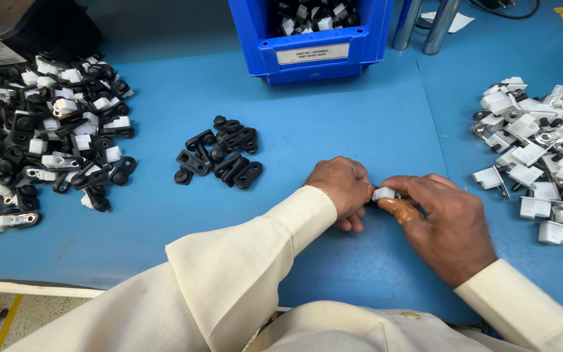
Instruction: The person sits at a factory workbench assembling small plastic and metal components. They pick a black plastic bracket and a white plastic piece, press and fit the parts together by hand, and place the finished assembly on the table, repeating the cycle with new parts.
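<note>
My left hand (341, 188) and my right hand (443, 218) meet over the blue mat (333, 130) near its front edge. Between their fingertips they pinch a small white plastic clip (384, 193); a dark part under it is mostly hidden by my fingers. My right thumb wears a tan finger cot. A small group of black plastic bodies (221, 160) lies left of my left hand.
A large heap of assembled black-and-white parts (40, 137) covers the left side. A pile of white clips with metal pieces (542, 163) lies at the right. A blue bin (311, 36) with more parts stands at the back, with two metal posts (425, 26) beside it.
</note>
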Tool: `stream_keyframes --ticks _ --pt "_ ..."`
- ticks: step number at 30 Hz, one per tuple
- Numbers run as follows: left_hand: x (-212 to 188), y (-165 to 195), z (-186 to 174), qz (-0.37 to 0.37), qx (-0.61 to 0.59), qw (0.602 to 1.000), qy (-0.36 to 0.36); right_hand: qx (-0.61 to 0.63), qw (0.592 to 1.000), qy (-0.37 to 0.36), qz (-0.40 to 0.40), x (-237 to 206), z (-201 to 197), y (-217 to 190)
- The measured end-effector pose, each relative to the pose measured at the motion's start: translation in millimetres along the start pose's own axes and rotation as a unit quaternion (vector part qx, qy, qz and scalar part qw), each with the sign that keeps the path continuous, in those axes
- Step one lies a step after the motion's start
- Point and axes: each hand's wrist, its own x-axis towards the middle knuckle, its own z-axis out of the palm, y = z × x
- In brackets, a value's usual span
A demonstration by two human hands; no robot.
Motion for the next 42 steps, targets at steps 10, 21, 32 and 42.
stream_keyframes --ticks 10,21,32,42 --pt "-10.2 8.4 19.7 0.082 0.243 0.953 0.163 0.034 0.991 -0.050 0.116 20.9 -2.8 3.1" --pt "-14.1 -18.2 42.0 0.048 -0.191 0.974 0.117 0.094 0.961 -0.115 0.233 37.2 -4.5 23.7" --pt "7.8 -1.8 30.3 0.011 -0.193 0.979 0.057 0.256 0.911 -0.138 0.293 40.4 -0.7 47.9" --pt "-4.7 14.2 30.2 -0.056 -0.253 0.962 0.083 0.179 0.939 -0.147 0.253 41.4 -7.4 39.7"
